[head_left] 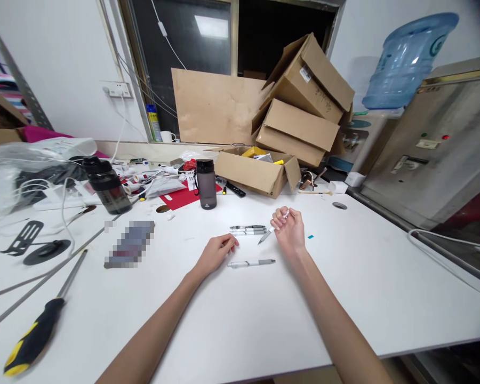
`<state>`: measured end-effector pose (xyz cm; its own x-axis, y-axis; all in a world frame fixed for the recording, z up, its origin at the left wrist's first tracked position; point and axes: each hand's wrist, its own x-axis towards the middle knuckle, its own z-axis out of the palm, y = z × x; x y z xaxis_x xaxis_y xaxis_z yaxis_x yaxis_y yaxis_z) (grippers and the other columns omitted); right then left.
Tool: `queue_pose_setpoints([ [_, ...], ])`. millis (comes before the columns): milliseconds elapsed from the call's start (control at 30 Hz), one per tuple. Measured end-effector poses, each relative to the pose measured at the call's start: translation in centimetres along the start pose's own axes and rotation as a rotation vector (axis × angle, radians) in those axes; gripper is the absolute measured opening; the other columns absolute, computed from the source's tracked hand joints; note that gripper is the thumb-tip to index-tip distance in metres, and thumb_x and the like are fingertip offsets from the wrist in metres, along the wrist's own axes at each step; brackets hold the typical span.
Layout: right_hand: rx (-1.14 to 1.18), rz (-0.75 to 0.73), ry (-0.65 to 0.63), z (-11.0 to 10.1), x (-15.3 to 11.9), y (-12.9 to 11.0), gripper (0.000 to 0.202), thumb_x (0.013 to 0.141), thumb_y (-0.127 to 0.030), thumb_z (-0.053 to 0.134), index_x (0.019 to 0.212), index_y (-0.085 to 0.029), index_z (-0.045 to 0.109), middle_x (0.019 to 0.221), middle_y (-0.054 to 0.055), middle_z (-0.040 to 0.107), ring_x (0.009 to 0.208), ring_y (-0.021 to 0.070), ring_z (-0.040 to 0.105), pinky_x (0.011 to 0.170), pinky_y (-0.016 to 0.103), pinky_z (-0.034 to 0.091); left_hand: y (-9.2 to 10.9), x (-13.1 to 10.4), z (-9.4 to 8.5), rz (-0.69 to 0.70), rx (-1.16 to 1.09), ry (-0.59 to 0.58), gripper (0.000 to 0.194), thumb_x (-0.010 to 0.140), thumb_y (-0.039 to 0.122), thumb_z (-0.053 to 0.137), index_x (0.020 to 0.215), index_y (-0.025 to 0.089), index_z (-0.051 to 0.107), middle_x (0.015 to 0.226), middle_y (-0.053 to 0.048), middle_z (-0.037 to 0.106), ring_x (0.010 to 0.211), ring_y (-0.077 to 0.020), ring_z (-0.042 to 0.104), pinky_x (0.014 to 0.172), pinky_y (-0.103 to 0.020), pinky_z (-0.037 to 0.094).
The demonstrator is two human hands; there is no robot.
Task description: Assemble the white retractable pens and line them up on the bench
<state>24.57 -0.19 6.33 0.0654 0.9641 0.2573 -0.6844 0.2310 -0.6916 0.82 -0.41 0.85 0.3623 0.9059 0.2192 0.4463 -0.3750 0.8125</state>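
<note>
My right hand [290, 229] is closed around a white and grey pen [266, 235], whose pointed end slants down to the left above the white table [360, 298]. To its left, my left hand [218, 252] rests on the table with loosely bent fingers and nothing visible in them. Several pens [248, 230] lie side by side just beyond its fingertips. Closer to me, a single clear and grey pen [251, 263] lies crosswise between my hands. A small blue piece [311, 237] lies right of my right hand.
Left are a screwdriver [50, 314], a blurred-out flat item [130, 244], a black stand [46, 250] and a dark bottle [107, 184]. Behind my hands stand a grey bottle [206, 184] and an open cardboard box [250, 172]. A cable [444, 256] runs along the right edge.
</note>
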Motion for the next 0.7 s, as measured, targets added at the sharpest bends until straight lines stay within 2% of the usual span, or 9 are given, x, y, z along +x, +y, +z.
queue_pose_setpoints([
  [467,0.133,-0.023,-0.017,0.05,-0.07,-0.17,0.024,0.090,-0.026,0.045,0.067,-0.021,0.039,0.066,-0.005,0.021,0.052,0.0120,0.023,0.046,0.021,0.030,-0.11,0.05,0.00,0.014,0.029,-0.004,0.039,0.097,0.042,0.041,0.089,0.020,0.073,0.074,-0.001,0.066,0.071,-0.0187,0.058,0.071,-0.028,0.041],
  [700,0.137,-0.025,-0.020,0.14,-0.13,-0.36,0.028,0.094,-0.033,0.045,0.069,-0.021,0.041,0.066,-0.005,0.022,0.052,0.0118,0.025,0.047,0.020,0.032,-0.24,0.04,-0.03,0.011,0.015,-0.004,0.039,0.096,0.042,0.042,0.089,0.020,0.073,0.074,-0.001,0.067,0.071,-0.0185,0.058,0.070,-0.028,0.041],
])
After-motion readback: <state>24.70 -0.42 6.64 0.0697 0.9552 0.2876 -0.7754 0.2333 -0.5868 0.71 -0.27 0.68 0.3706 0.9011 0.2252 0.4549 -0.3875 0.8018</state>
